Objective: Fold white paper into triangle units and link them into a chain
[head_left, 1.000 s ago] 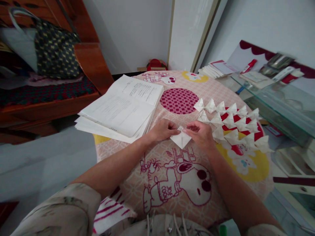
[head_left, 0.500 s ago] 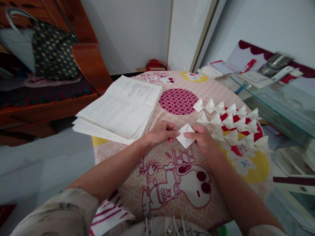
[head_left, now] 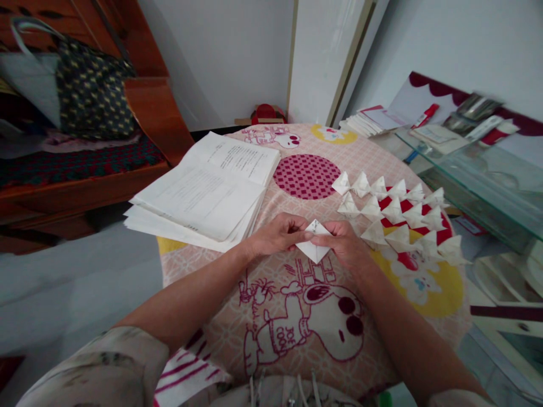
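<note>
A small white square of folded paper [head_left: 316,252] is held cornerwise above the table, with a center crease and some print near its top corner. My left hand [head_left: 282,233] pinches its left side, thumb on the front face. From the right, my right hand [head_left: 341,242] grips it too, with the thumb lying across the front. Both thumbs come close together at the middle of the paper. The fingers behind it are hidden. To the right of my right hand, several pointed folded paper pieces [head_left: 394,210] stand in rows.
A stack of open printed sheets [head_left: 199,189] lies at the table's left. The round table wears a pink patterned cloth [head_left: 305,333]. At the right is a glass shelf [head_left: 462,175] with a red marker [head_left: 425,116] and metal containers. A wooden bench [head_left: 148,107] holds a dark bag [head_left: 93,90].
Both hands and the folded paper have shifted slightly down and left. The thumbs have come closer together on the paper's face. The rows of folded pieces look the same.
</note>
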`<state>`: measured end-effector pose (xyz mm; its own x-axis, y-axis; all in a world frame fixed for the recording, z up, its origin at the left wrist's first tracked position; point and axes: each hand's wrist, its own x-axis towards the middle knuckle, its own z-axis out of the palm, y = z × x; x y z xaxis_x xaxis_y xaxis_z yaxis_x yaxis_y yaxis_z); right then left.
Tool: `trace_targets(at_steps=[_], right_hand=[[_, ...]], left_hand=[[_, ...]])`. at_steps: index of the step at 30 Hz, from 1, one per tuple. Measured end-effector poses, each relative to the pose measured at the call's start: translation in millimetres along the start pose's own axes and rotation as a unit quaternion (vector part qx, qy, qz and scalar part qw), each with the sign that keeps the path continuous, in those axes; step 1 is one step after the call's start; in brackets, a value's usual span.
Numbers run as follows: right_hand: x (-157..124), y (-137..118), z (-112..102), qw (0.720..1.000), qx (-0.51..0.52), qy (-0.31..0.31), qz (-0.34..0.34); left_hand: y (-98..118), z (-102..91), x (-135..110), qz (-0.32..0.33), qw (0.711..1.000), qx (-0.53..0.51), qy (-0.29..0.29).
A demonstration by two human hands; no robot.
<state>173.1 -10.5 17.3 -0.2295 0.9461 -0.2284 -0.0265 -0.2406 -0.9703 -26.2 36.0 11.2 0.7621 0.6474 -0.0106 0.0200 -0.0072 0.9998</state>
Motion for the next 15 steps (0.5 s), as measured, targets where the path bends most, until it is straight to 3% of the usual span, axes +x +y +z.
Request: trace_targets(at_steps=[7, 15], right_hand=[[-1.0, 0.0, 0.1, 1.0, -0.023, -0.003, -0.005], [-2.6, 2.2, 6.3, 0.997, -0.046, -0.051, 0.019]], left_hand=[[0.0, 0.9, -1.6, 0.01, 1.0, -0.017, 0.015], [6.6, 4.2, -0.3, 0.033, 0.996, 0.009, 0.083]])
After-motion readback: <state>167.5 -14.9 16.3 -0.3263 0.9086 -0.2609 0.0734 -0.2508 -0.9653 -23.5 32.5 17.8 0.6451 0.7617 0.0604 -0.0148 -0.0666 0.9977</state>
